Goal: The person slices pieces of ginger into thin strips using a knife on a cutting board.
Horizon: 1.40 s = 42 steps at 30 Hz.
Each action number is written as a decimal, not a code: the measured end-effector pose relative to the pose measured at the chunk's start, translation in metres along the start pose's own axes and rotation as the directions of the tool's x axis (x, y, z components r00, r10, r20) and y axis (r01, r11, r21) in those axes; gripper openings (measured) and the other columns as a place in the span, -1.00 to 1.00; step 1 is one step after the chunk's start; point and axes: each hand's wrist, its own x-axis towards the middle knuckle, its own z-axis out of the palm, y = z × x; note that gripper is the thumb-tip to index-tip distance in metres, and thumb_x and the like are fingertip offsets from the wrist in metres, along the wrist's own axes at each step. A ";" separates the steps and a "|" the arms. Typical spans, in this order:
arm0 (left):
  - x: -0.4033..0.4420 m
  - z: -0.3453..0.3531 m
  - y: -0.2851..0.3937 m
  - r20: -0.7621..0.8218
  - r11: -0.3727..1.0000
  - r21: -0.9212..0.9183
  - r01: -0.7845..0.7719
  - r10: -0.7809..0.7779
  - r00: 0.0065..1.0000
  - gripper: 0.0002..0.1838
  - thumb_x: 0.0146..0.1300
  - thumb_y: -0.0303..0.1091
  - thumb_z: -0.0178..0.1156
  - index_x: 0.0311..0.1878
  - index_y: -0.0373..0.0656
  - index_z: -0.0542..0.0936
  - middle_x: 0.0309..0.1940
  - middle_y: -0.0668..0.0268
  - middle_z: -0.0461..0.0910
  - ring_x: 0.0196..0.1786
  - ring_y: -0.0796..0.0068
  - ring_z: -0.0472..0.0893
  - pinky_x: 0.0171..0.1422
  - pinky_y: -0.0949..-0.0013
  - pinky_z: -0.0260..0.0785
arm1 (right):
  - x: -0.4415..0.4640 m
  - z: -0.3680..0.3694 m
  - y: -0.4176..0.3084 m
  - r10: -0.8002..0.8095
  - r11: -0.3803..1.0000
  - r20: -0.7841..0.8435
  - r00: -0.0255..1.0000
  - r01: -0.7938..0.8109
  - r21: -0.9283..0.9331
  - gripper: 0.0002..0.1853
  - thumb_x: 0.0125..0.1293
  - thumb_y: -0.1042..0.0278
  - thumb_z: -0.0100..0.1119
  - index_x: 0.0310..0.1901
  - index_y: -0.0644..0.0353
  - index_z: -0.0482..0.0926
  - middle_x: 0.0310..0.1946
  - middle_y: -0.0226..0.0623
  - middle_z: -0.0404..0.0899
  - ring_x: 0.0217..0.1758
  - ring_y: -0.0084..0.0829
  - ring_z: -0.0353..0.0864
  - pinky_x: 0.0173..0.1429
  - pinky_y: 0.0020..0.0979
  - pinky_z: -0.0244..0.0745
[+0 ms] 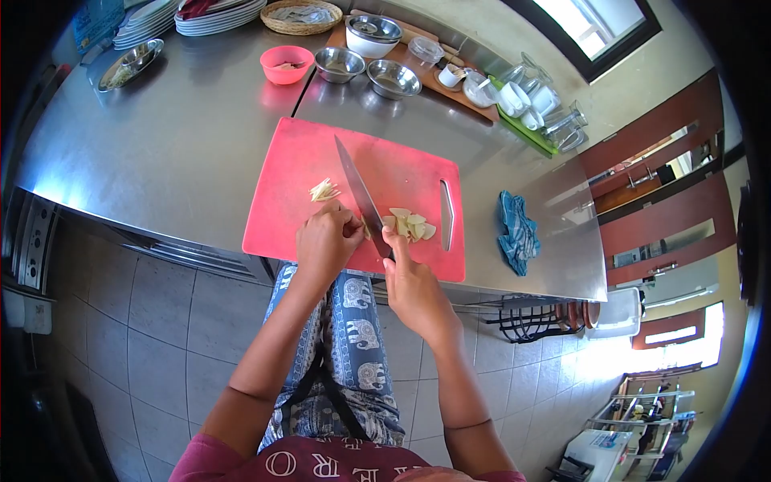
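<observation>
My right hand [416, 289] grips a kitchen knife [359, 181] by its handle, index finger along the blade's base. The blade points away from me across a pink cutting board [281, 169]. To its left, my left hand [325, 239] is closed with the fingers curled under, close to the blade. A bit of something pale shows between the left fingers and the knife, mostly hidden. Thin pale strips [324, 190] lie just beyond my left hand. Several pale, thin slices [414, 225] sit right of the blade; their kind is unclear.
Behind the board stand a pink bowl [287, 64] and steel bowls [393, 79]. Glass jugs and white cups [514, 98] are at the back right. A blue cloth [518, 233] lies right of the board. An oval steel dish [130, 66] is at the far left.
</observation>
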 end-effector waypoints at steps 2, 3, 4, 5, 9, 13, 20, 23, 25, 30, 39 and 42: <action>-0.001 0.000 0.000 -0.013 1.000 0.000 0.003 -0.003 1.000 -0.90 -0.02 -0.37 0.37 -0.50 -0.16 0.66 -0.48 0.33 0.56 -0.42 0.28 0.64 -0.33 0.21 0.43 | 0.003 -0.003 -0.003 0.039 0.999 0.043 0.998 -0.038 -0.027 -0.57 0.44 0.45 -0.08 0.30 0.17 0.13 0.10 0.14 0.51 -0.18 0.23 0.58 -0.15 0.13 0.44; -0.001 0.001 0.000 -0.009 1.000 -0.006 0.008 -0.008 1.000 -0.90 -0.02 -0.37 0.37 -0.50 -0.16 0.66 -0.48 0.33 0.56 -0.42 0.28 0.64 -0.33 0.21 0.43 | 0.004 -0.005 -0.006 0.048 0.998 0.052 0.997 -0.047 -0.032 -0.56 0.44 0.44 -0.08 0.30 0.17 0.13 0.04 0.15 0.54 -0.20 0.23 0.58 -0.17 0.14 0.44; -0.001 0.001 0.000 -0.006 1.000 -0.012 0.013 -0.013 1.000 -0.90 -0.02 -0.37 0.37 -0.50 -0.16 0.66 -0.48 0.33 0.57 -0.42 0.28 0.64 -0.33 0.21 0.43 | 0.005 -0.006 -0.009 0.057 0.998 0.061 0.997 -0.055 -0.036 -0.56 0.44 0.44 -0.07 0.30 0.16 0.13 -0.02 0.16 0.56 -0.23 0.23 0.59 -0.19 0.14 0.44; 0.000 0.001 -0.001 -0.005 1.000 -0.017 0.018 -0.018 1.000 -0.90 -0.02 -0.37 0.37 -0.50 -0.16 0.66 -0.48 0.33 0.57 -0.42 0.29 0.64 -0.33 0.21 0.43 | 0.006 -0.007 -0.011 0.063 0.997 0.070 0.996 -0.061 -0.041 -0.56 0.44 0.43 -0.07 0.30 0.16 0.12 -0.08 0.18 0.58 -0.26 0.23 0.59 -0.22 0.15 0.43; 0.001 0.003 -0.008 -0.005 0.999 -0.040 -0.009 0.009 1.000 -0.91 -0.02 -0.37 0.36 -0.48 -0.16 0.68 -0.47 0.33 0.58 -0.43 0.31 0.64 -0.34 0.22 0.44 | 0.006 0.005 0.002 -0.031 0.998 -0.037 0.999 0.029 -0.050 -0.53 0.45 0.39 -0.09 0.33 0.19 0.12 -0.49 0.20 0.58 -0.35 0.20 0.62 -0.30 0.13 0.47; 0.002 0.006 -0.010 0.002 0.998 -0.049 -0.030 0.030 1.000 -0.92 -0.02 -0.38 0.36 -0.47 -0.16 0.68 -0.47 0.32 0.59 -0.44 0.30 0.64 -0.34 0.22 0.44 | 0.017 0.014 0.003 -0.039 0.999 -0.071 0.997 0.037 -0.021 -0.55 0.45 0.38 -0.10 0.32 0.19 0.13 -0.39 0.25 0.59 -0.30 0.22 0.61 -0.27 0.13 0.47; 0.000 0.003 -0.011 -0.013 0.995 -0.028 -0.097 0.097 0.995 -0.90 -0.02 -0.37 0.37 -0.48 -0.18 0.68 -0.48 0.31 0.59 -0.43 0.31 0.65 -0.35 0.23 0.46 | 0.035 -0.008 0.006 0.018 0.988 0.009 1.000 -0.019 0.152 -0.61 0.48 0.35 -0.14 0.28 0.14 0.15 0.00 0.21 0.53 -0.05 0.23 0.56 -0.03 0.13 0.42; -0.002 0.004 -0.011 -0.068 0.989 -0.094 -0.110 0.104 0.992 -0.90 -0.03 -0.38 0.38 -0.49 -0.18 0.68 -0.48 0.31 0.59 -0.44 0.32 0.66 -0.36 0.24 0.46 | 0.028 -0.010 0.008 -0.023 0.992 -0.041 0.999 0.028 0.121 -0.62 0.49 0.33 -0.13 0.29 0.11 0.18 -0.02 0.20 0.55 -0.03 0.22 0.56 -0.03 0.12 0.41; -0.003 0.003 -0.011 -0.064 0.991 -0.081 -0.104 0.099 0.993 -0.90 -0.03 -0.38 0.38 -0.50 -0.17 0.67 -0.48 0.32 0.59 -0.46 0.33 0.66 -0.37 0.26 0.46 | 0.017 -0.005 0.006 -0.066 0.995 -0.111 0.992 0.074 0.072 -0.60 0.49 0.33 -0.12 0.31 0.10 0.18 -0.11 0.22 0.58 -0.06 0.22 0.57 -0.08 0.12 0.41; -0.004 0.003 -0.011 -0.062 0.990 -0.053 -0.130 0.127 0.990 -0.91 -0.03 -0.40 0.38 -0.48 -0.18 0.66 -0.47 0.34 0.60 -0.46 0.37 0.66 -0.37 0.31 0.48 | -0.007 -0.007 -0.010 0.069 0.997 -0.037 0.997 -0.068 0.041 -0.55 0.48 0.36 -0.10 0.35 0.07 0.16 -0.22 0.21 0.61 -0.11 0.22 0.58 -0.14 0.13 0.40; -0.003 0.000 -0.009 -0.022 0.994 -0.058 -0.098 0.097 0.995 -0.90 -0.01 -0.41 0.37 -0.44 -0.21 0.68 -0.46 0.33 0.60 -0.46 0.45 0.65 -0.34 0.38 0.50 | -0.013 -0.001 -0.005 0.050 0.998 -0.039 0.998 -0.049 0.025 -0.55 0.48 0.37 -0.11 0.36 0.08 0.15 -0.25 0.25 0.60 -0.13 0.24 0.58 -0.16 0.12 0.42; -0.003 0.001 -0.009 -0.027 0.992 -0.075 -0.101 0.099 0.995 -0.90 -0.01 -0.40 0.37 -0.45 -0.21 0.67 -0.46 0.34 0.59 -0.48 0.46 0.64 -0.36 0.39 0.49 | -0.013 0.002 -0.001 0.013 1.000 -0.075 0.997 -0.011 0.018 -0.55 0.48 0.37 -0.11 0.36 0.08 0.15 -0.25 0.25 0.60 -0.13 0.24 0.58 -0.15 0.11 0.42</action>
